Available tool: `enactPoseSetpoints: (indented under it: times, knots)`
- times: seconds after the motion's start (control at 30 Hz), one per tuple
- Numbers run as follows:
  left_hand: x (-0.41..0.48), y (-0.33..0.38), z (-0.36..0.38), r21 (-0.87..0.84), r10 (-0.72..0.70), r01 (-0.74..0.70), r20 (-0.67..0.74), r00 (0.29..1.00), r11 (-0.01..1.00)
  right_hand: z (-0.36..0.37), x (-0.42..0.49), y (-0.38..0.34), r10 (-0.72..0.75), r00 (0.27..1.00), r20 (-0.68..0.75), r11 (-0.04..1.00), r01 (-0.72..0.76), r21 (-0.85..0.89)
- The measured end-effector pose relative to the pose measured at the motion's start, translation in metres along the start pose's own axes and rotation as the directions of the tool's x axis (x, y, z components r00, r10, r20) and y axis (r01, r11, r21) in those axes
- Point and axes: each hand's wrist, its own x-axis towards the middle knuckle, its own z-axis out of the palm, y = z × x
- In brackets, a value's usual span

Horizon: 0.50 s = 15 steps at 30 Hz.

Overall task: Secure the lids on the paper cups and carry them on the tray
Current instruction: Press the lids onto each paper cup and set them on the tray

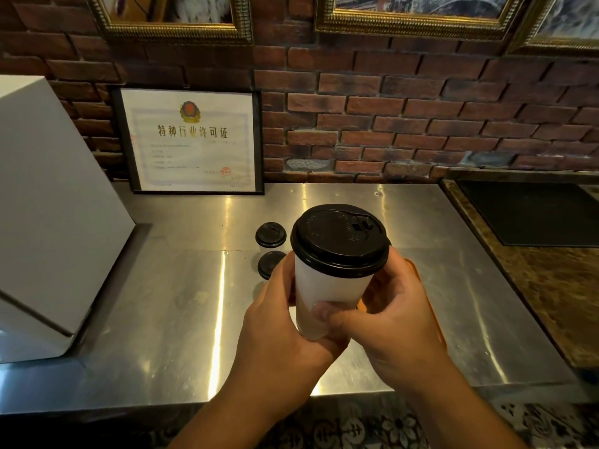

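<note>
Gripping the white paper cup (327, 283), both hands are wrapped round its lower half and hold it lifted above the steel tabletop (162, 303), tilted a little toward the camera. The left hand (278, 319) curls round the cup's left side and underside. The right hand (395, 319) clasps its right side, with the thumb pressed flat across the front of the cup wall. A black lid (337, 241) sits on the cup's rim, its sip opening turned to the far right. Just behind and left of the cup, two loose black lids (270, 234) (270, 264) lie flat on the tabletop, one beyond the other. To the cup's right, a strip of the orange tray (416, 270) shows past the right hand, which hides most of it. Far left of the cup stands a white box (48, 205), and behind the cup a framed certificate (194, 140) leans on the brick wall (421, 108).
</note>
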Motion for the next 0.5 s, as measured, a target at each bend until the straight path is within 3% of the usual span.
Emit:
enactPoseSetpoints:
  times: [0.5]
  knots:
    - [-0.004,0.012,-0.005,-0.041,0.037,-0.039,-0.048,0.998,0.998,-0.001,-0.004,-0.011,0.048,0.999,0.021,0.999,-0.048,0.001]
